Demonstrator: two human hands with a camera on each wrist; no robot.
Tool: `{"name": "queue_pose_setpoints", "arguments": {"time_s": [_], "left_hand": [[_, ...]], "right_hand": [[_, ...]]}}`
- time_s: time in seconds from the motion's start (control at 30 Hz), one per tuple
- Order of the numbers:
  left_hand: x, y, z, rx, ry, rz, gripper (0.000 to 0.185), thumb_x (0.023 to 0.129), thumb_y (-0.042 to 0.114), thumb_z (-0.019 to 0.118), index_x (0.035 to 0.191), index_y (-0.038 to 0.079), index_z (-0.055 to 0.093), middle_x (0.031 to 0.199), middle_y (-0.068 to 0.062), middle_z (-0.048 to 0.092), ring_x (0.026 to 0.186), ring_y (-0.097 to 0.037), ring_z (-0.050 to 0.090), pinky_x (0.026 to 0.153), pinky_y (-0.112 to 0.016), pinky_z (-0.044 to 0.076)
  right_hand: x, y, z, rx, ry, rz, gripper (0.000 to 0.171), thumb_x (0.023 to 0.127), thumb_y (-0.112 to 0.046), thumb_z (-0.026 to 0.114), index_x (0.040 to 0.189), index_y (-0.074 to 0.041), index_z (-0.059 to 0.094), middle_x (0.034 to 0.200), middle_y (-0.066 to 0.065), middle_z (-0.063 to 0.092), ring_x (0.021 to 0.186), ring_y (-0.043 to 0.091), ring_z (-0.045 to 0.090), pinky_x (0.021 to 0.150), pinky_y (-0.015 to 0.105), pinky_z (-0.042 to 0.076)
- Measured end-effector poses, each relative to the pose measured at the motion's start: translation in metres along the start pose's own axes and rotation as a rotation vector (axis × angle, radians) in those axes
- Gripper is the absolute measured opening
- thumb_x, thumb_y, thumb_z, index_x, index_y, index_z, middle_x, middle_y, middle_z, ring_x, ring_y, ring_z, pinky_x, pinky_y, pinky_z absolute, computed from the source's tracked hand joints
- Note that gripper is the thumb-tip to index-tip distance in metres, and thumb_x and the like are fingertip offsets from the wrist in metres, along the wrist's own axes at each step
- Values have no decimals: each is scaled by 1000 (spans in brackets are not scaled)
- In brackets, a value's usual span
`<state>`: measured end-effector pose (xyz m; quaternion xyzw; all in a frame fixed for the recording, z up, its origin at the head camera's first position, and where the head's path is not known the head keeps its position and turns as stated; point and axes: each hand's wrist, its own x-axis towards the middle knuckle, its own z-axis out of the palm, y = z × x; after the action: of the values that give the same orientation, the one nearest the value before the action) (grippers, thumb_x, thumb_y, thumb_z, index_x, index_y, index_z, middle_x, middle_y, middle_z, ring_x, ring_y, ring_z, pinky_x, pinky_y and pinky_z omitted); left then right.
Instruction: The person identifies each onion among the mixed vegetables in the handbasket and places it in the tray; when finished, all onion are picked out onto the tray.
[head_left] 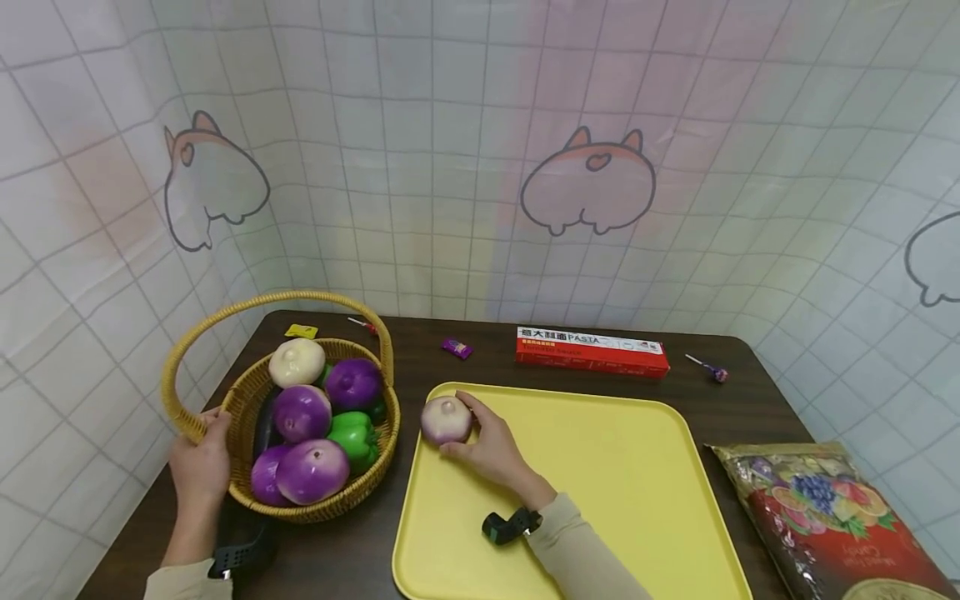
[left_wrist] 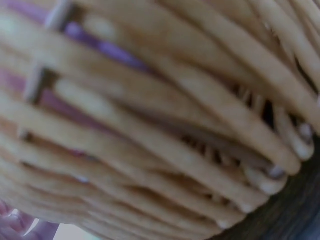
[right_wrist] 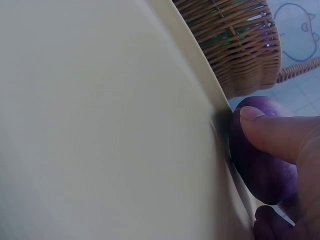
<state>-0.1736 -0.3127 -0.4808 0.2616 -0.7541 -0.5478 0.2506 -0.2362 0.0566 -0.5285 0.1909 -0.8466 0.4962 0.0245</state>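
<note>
My right hand holds a round purple-and-white onion at the far left corner of a yellow tray. In the right wrist view, the thumb lies across the purple onion, close by the tray's rim. My left hand grips the wicker basket at its left side, where the handle meets the rim. Several purple onions, a white onion and a green bell pepper fill the basket. Only blurred wicker weave fills most of the left wrist view.
Behind the tray lies a red pasta box. A purple wrapped candy, a yellow packet and two lollipops lie along the back. A large candy bag is at the right edge. Patterned curtains surround the dark table.
</note>
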Motion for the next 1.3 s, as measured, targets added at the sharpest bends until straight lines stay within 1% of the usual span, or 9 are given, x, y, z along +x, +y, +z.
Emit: {"name": "queue_pose_setpoints", "arguments": {"time_s": [0.23,0.4,0.53,0.67,0.8,0.97,1.03,1.17,1.3], "left_hand": [[-1,-1,-2,-18,-7,8,37,98,28,55,80,-3,50,95,19,58,85,-4,50,67,-16,39],[0,4,1,-5,-11,11,38,98,30,54,78,-2,49,104,9,62,86,-2,50,70,-18,38],[0,6,1,10,-9,9,39,98,31,54,81,-4,50,111,0,63,86,0,50,70,-17,38],[1,5,1,12,-9,-1,39,97,31,54,83,-5,51,113,0,62,87,0,50,70,-17,38],[0,3,-1,20,-2,-5,39,97,32,54,80,-2,51,109,4,62,85,-1,49,70,-18,37],[-5,1,-4,36,10,-11,36,97,32,54,80,0,52,101,14,59,81,-4,48,66,-18,36],[-7,1,-4,36,18,-9,35,97,32,55,80,1,52,99,16,59,81,-4,48,66,-17,36],[-6,1,-4,19,31,14,35,96,29,56,77,1,51,96,19,59,80,-2,49,66,-17,37],[-5,2,-4,6,34,23,34,96,27,56,77,0,51,91,22,57,78,-3,50,63,-16,37]], "right_hand": [[-4,-5,-2,35,9,3,97,73,-21,87,149,-5,31,150,16,37,124,32,51,102,42,43],[-4,-12,-7,35,90,-68,83,78,-23,83,144,-1,38,148,18,37,128,36,45,98,49,45],[-5,-24,-9,29,158,-129,69,79,-21,80,137,-1,48,145,18,41,132,34,43,100,52,43],[-7,-40,-6,39,193,-213,57,78,-14,78,130,-4,55,140,17,47,130,32,46,101,53,41],[-10,-57,0,101,167,-269,51,81,-10,76,128,-8,57,138,13,49,124,32,51,93,50,48],[-15,-78,13,217,73,-261,49,86,-10,74,131,-13,55,138,5,47,119,26,53,92,45,50],[-18,-93,17,271,43,-265,48,86,-6,72,131,-9,54,137,10,48,117,29,54,96,48,47],[-25,-126,25,362,6,-287,45,85,3,69,127,0,54,131,21,50,115,32,56,94,49,48],[-22,-130,46,346,10,-353,45,84,-2,71,126,-6,56,129,14,53,112,28,58,92,37,50]]}}
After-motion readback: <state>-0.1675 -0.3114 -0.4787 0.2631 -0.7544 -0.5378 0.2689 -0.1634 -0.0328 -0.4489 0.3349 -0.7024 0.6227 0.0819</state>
